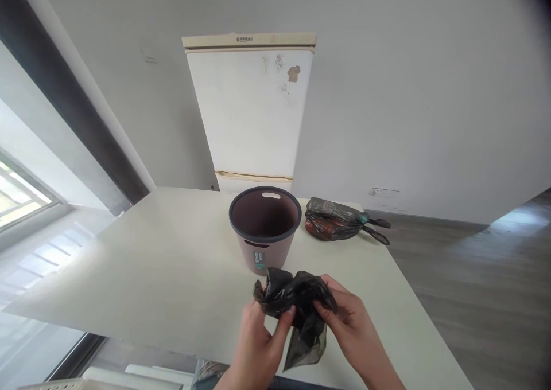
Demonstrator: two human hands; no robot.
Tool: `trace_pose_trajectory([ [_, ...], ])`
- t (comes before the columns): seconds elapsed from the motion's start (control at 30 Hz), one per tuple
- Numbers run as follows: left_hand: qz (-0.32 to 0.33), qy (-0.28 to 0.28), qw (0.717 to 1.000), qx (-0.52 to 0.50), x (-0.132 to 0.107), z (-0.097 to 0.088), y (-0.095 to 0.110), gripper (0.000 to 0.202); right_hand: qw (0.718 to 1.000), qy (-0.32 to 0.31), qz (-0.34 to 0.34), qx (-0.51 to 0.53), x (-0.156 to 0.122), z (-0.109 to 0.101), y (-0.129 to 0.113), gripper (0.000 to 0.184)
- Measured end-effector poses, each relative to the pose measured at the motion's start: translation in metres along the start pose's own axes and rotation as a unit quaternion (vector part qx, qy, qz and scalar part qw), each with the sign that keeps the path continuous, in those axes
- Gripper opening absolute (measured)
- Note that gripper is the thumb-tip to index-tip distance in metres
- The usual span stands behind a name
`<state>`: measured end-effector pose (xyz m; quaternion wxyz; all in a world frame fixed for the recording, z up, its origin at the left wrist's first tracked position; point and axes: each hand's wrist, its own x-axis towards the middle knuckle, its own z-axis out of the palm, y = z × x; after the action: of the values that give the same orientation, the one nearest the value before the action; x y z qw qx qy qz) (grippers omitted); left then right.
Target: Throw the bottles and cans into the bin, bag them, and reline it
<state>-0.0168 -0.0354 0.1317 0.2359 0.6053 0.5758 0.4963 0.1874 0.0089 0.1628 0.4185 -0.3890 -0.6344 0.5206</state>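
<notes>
While both hands work close together in the head view, a crumpled black bag (pixel 297 292) sits between them, above the near part of the worktop (pixel 172 275) and in front of the bin (pixel 275 255). The left hand (pixel 263 338) has its fingers narrowed on the bag's left side, with the thumb pressed on the dark folds. The right hand (pixel 352 324) pinches the other side, its thumb in front and other fingers tucked behind the film. A thin, see-through flap hangs down between the wrists.

The step in hand looks to be loosening and sorting the folds, since the film is bunched in most places and no clear mouth can be made out. Judging from that, the next move calls for a light pinch on a single layer, with the thumbs sliding apart to part the plies; a hard tug could tear such thin film or bunch it further.

Upright on the worktop, the bin has a dark rim, a slot in its near and far walls, and a small label facing the person. Just to its right lies a tied bag (pixel 329 223), its two knotted ends pointing away from the bin. Behind the worktop stands a white fridge (pixel 249 114).
</notes>
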Motion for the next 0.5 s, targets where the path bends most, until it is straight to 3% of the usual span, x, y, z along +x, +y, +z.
trace_pose_trajectory([
  [0.1, -0.006, 0.023, 0.999, -0.034, 0.010, -0.009, -0.001, 0.017, 0.999, 0.023, 0.015, 0.037, 0.000, 0.004, 0.002, 0.034],
  [0.3, -0.095, -0.008, 0.979, -0.179, 0.025, -0.029, 0.010, 0.017, 0.981, 0.093, 0.070, 0.153, -0.002, -0.006, 0.016, 0.031],
  [0.4, -0.126, -0.001, 0.975, -0.184, 0.026, -0.034, 0.006, 0.021, 0.946, 0.177, 0.113, 0.248, -0.001, -0.012, 0.019, 0.023],
  [0.5, -0.156, 0.013, 0.977, -0.144, 0.021, -0.039, -0.003, 0.030, 0.894, 0.269, 0.128, 0.335, -0.002, -0.019, 0.023, 0.031],
])
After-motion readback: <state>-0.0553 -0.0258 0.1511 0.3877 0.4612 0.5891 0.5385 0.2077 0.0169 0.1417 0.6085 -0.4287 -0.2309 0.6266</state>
